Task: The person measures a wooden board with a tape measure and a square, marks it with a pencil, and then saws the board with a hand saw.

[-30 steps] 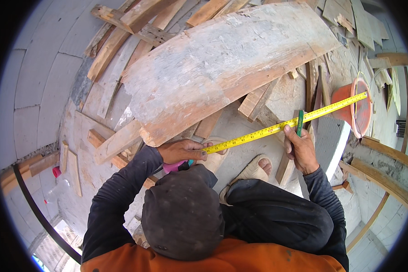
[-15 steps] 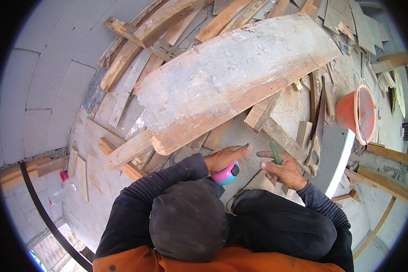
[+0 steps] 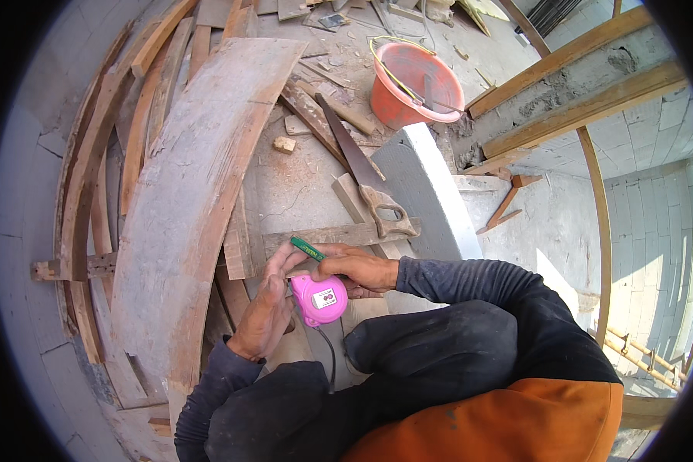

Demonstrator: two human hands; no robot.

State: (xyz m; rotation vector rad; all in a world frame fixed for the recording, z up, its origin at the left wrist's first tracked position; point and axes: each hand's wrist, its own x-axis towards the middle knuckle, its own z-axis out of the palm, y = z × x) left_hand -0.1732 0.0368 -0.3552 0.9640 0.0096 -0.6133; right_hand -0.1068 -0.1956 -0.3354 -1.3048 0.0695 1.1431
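Pink tape measure (image 3: 319, 300) sits gripped in the right hand (image 3: 363, 270), green marker (image 3: 306, 248) pinched there too; the left hand (image 3: 262, 317) curves loosely open on its left, contact unclear to me remotely. I see no blade drawn out; the saw (image 3: 366, 169) lies unheld beyond

The tape measure (image 3: 319, 299) has a smooth plastic case; left of it lies a rough wooden board (image 3: 189, 200), beyond it a dull metal-bladed, wooden-handled handsaw (image 3: 359, 160).

A board (image 3: 196, 181) lies left of the tape measure (image 3: 319, 299) — a saw (image 3: 356, 158) beyond, between board and block (image 3: 427, 192); bucket (image 3: 408, 92) behind.
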